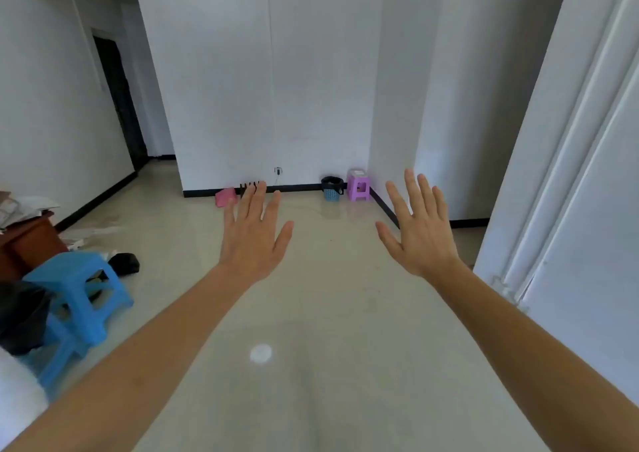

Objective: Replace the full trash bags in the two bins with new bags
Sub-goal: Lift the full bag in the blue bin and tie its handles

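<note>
Arms outstretched over a pale, glossy floor [328, 313], a person raises the left hand [254, 234] and the right hand [423, 234] at centre frame, backs to the camera, fingers straight and spread wide, gripping nothing. Between the two hands and beyond them, just above mid-frame, a small blue basket bin [331, 194] lined with a black bag [332, 180] stands against the far white wall, just beside a purple stool [358, 185] in the corner. Further left along the same black skirting lies a pink object [225, 197], seen just beside the left hand's fingertips. At lower left, blue stools [77, 296] crowd a bulging black sack [20, 317] at the frame's edge; whether it sits in a bin cannot be told. Above them at the left edge stands a brown cabinet [27, 244] heaped with papers, and a dark doorway [119, 102] opens at upper left. A white panelled door [570, 175] fills the right side
</note>
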Action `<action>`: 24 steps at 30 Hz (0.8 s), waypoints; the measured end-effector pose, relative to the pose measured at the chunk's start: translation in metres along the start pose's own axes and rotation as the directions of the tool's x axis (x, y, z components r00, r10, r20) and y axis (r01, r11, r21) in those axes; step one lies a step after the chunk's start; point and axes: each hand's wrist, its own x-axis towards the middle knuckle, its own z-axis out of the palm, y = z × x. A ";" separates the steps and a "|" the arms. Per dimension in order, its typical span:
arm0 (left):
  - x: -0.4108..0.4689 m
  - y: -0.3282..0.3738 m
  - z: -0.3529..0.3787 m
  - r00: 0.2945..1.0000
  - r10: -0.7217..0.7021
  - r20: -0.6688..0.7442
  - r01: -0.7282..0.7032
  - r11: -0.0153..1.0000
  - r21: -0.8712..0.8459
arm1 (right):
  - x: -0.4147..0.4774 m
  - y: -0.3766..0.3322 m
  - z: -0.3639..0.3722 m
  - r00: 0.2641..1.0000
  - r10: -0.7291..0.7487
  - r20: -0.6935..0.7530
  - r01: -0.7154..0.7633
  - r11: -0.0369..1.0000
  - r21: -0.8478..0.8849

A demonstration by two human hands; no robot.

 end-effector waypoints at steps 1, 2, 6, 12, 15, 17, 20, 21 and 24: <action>0.014 0.002 0.020 0.999 -0.005 0.044 0.005 1.000 -0.004 | 0.009 0.007 0.021 1.000 0.008 0.020 -0.008 1.000 0.000; 0.030 0.004 0.038 0.997 -0.032 0.066 0.032 0.999 -0.005 | 0.021 0.015 0.041 0.999 0.034 0.038 -0.034 0.999 0.002; 0.114 0.014 0.120 0.989 -0.002 0.146 0.005 1.000 -0.020 | 0.082 0.052 0.128 0.993 0.039 0.110 -0.041 0.999 0.017; 0.228 0.006 0.207 0.996 0.026 0.091 -0.024 0.999 -0.022 | 0.193 0.095 0.229 0.989 0.064 0.130 -0.074 0.995 0.069; 0.260 -0.013 0.263 0.996 0.014 0.089 -0.012 1.000 -0.027 | 0.236 0.095 0.290 0.987 0.037 0.155 -0.056 0.992 0.115; 0.283 -0.030 0.306 0.993 0.000 0.116 0.004 1.000 -0.029 | 0.263 0.094 0.337 0.985 0.000 0.174 -0.018 0.994 0.106; 0.324 -0.058 0.375 0.989 0.000 0.148 0.006 0.999 -0.039 | 0.309 0.092 0.409 0.978 -0.043 0.205 0.023 0.995 0.096; 0.342 -0.069 0.398 0.990 0.006 0.143 0.000 0.999 -0.040 | 0.327 0.092 0.433 0.977 -0.060 0.205 0.042 0.995 0.089; 0.406 -0.104 0.456 0.994 -0.009 0.111 0.017 0.997 -0.070 | 0.393 0.095 0.499 0.972 -0.082 0.221 0.067 0.995 0.072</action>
